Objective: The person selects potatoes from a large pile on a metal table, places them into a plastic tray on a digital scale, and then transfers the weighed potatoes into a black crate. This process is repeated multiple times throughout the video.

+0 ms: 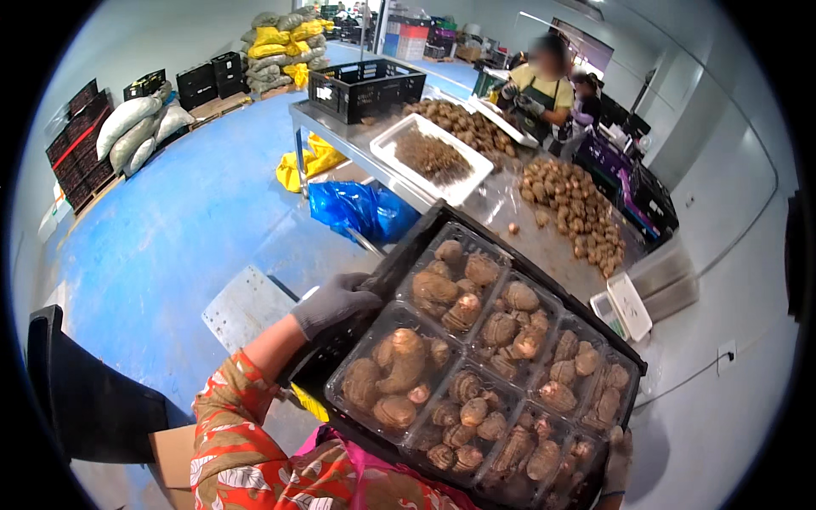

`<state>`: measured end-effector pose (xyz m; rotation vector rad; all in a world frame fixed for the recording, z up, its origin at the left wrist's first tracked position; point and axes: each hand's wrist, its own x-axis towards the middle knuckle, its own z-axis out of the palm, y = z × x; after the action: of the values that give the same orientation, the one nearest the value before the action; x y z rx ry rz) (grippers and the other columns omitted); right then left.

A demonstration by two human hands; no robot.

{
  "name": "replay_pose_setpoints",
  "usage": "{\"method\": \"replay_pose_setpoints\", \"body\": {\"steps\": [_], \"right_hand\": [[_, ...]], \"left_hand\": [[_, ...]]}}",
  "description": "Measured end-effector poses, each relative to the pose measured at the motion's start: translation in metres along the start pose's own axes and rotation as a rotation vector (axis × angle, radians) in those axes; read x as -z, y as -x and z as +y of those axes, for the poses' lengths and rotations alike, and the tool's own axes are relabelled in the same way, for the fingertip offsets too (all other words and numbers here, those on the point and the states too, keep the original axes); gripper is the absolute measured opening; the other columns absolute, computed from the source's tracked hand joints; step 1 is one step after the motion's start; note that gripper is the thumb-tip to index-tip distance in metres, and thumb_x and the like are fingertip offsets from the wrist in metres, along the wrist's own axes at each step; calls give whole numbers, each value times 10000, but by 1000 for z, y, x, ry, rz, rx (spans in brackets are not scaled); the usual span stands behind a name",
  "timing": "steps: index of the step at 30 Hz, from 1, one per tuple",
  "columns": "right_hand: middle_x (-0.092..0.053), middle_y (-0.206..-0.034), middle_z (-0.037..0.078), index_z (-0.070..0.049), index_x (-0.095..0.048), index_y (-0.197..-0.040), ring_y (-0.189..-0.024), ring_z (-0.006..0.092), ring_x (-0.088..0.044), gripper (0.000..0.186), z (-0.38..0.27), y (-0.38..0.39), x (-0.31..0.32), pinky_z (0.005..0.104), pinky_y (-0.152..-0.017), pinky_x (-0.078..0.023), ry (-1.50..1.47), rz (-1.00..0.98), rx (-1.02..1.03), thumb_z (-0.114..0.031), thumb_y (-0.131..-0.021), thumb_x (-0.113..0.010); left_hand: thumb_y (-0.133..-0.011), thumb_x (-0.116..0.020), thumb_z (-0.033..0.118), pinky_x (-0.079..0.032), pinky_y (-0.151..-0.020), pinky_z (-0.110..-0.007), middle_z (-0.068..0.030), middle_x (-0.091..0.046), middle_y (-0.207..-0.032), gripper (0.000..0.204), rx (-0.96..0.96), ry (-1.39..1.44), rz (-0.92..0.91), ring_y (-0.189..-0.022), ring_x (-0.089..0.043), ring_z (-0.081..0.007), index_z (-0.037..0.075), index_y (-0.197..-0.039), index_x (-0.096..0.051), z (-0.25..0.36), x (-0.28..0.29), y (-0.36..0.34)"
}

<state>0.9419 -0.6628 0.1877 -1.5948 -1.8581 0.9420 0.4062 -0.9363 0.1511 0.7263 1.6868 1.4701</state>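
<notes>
In front of me is a black plastic crate (552, 293), tilted in view and filled with several clear plastic packs (399, 374) of brown, ringed taro roots (404, 361). My left hand (338, 304), in a grey glove, is closed on the crate's left side, its fingers curled over the rim. At the crate's right end my right hand (619, 459), also gloved, grips the edge; most of its fingers are hidden or at the picture's dim rim.
A metal worktable (544, 246) stands ahead, holding loose taro (574, 208), a white tray (429, 157) of brown scraps and another black crate (365, 89). Across it a person (544, 93) works. Blue bag (361, 208) sits below; a black bin (93, 391) stands at left.
</notes>
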Motion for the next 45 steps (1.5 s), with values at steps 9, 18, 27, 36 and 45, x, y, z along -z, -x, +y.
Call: {"method": "replay_pose_setpoints", "body": {"steps": [9,18,27,36,45], "right_hand": [[-539,-875,17,-10,-531,-1199,-737,78,-454,436,-176,-88,-184,249,-636,-410,-75,-234,296,-358,-940,-572],[-591,-797,116,-24,-561,-1094,-750,199,-550,441,-282,-299,-386,338,-732,-456,-177,-533,677,-415,-893,-602],[-651,-1055,131,-65,-544,-1252,-955,222,-583,530,-462,-318,-550,351,-877,-455,-119,-883,924,-434,-880,-624],[-624,-1135,175,-63,-512,-1301,-1065,283,-580,610,-611,-259,-725,354,-928,-433,1,-1206,1225,-498,-882,-597],[-597,-1217,221,-94,-500,-1334,-1168,344,-554,603,-699,-224,-934,387,-992,-407,313,-1460,1193,-502,-894,-552]], "left_hand": [[-804,-650,178,-438,-575,-212,-13,-607,-817,415,-10,173,381,-665,-532,-71,-23,-1163,-594,22,140,22],[-775,-603,96,-426,-533,-215,-2,-580,-776,370,-98,165,850,-610,-520,-70,-32,-1122,-584,14,170,25],[-809,-550,77,-361,-427,-211,5,-522,-581,383,-174,205,1240,-445,-471,-76,-49,-1170,-559,-8,177,36],[-765,-535,45,-375,-471,-198,10,-557,-668,393,-109,243,1580,-513,-484,-53,-51,-1146,-566,-44,192,28],[-735,-522,66,-424,-505,-221,-15,-598,-722,330,64,295,1888,-556,-534,-94,-33,-1041,-594,-1,226,-49]]}}
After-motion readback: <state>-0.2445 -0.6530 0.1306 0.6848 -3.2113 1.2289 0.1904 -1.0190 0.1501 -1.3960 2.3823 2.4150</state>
